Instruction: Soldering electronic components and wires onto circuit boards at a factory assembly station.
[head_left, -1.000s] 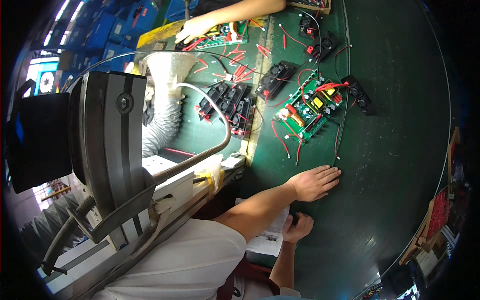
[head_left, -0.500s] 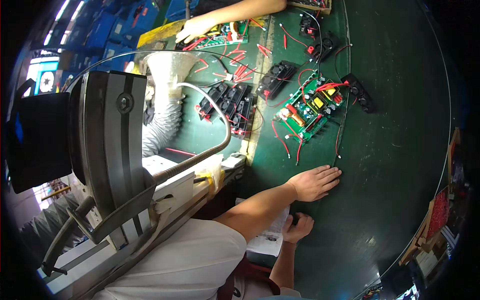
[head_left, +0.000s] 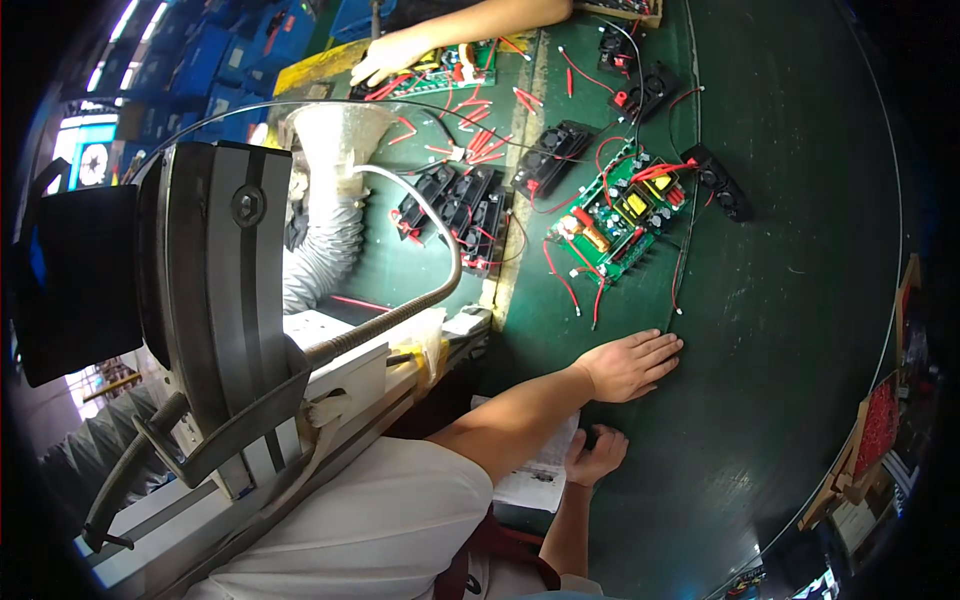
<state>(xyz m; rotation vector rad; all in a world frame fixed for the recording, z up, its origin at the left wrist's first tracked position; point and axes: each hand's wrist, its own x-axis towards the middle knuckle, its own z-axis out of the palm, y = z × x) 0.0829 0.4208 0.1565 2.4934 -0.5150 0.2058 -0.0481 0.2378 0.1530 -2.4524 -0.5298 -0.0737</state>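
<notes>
My left hand [head_left: 632, 366] lies flat on the green work surface [head_left: 790, 300], fingers stretched out and holding nothing. Just below it my right hand [head_left: 598, 457] rests with curled fingers beside a white paper sheet [head_left: 535, 482]; something dark shows at its fingers, too small to name. Beyond my left hand sits a green circuit board [head_left: 625, 220] with yellow and orange parts and red wires, apart from both hands. A black twin-fan unit [head_left: 718, 185] is at its right, and another black fan unit [head_left: 553, 158] is at its upper left.
Another person's hand [head_left: 395, 58] is over a second circuit board [head_left: 470, 66] at the far side. Several fan units [head_left: 465, 212] and red wires [head_left: 482, 140] lie left of the yellow line. A lamp-like metal arm [head_left: 225, 300] and flexible duct [head_left: 330, 245] stand at left.
</notes>
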